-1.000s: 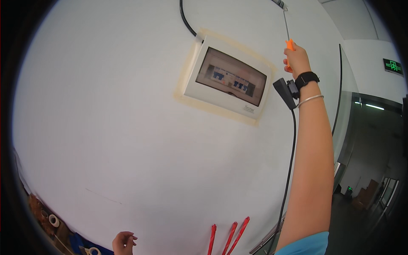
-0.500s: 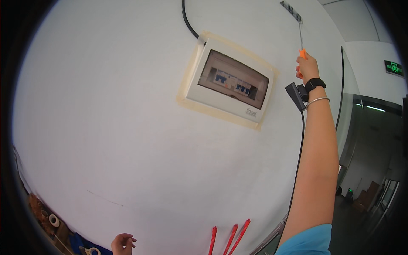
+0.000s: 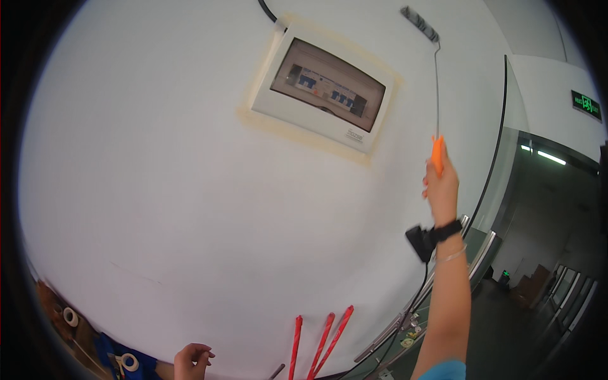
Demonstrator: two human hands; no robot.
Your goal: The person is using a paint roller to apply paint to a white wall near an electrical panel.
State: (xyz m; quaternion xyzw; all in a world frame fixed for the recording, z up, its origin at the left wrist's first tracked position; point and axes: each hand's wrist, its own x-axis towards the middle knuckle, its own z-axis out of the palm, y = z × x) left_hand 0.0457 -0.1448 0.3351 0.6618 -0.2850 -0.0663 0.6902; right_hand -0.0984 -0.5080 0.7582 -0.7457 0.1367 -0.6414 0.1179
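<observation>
Raised at the right, my right hand (image 3: 441,187) is closed round the orange handle of a paint roller (image 3: 437,95). Its long thin metal rod runs up to a grey, dark-streaked roller sleeve at the upper part of the white wall (image 3: 209,209); whether the sleeve touches the wall I cannot tell. At the lower edge my left hand (image 3: 192,362) hangs loosely curled in front of the wall, thumb and fingers apart, with nothing visible in it. A white breaker box (image 3: 316,130) with a tinted window sits on the wall, edged with pale masking tape (image 3: 304,147).
Several red-wrapped rods (image 3: 296,345) stand at the bottom middle. Tape rolls (image 3: 70,316), scissors (image 3: 118,364) and a blue cloth (image 3: 142,362) lie at lower left. A black cable (image 3: 421,288) hangs from my right wrist. At the right are a glass panel and a dark hallway (image 3: 538,253).
My right hand has come down with the roller, so more of its rod and sleeve shows. The view has shifted, and the breaker box appears higher and further left. My left hand looks much the same.
</observation>
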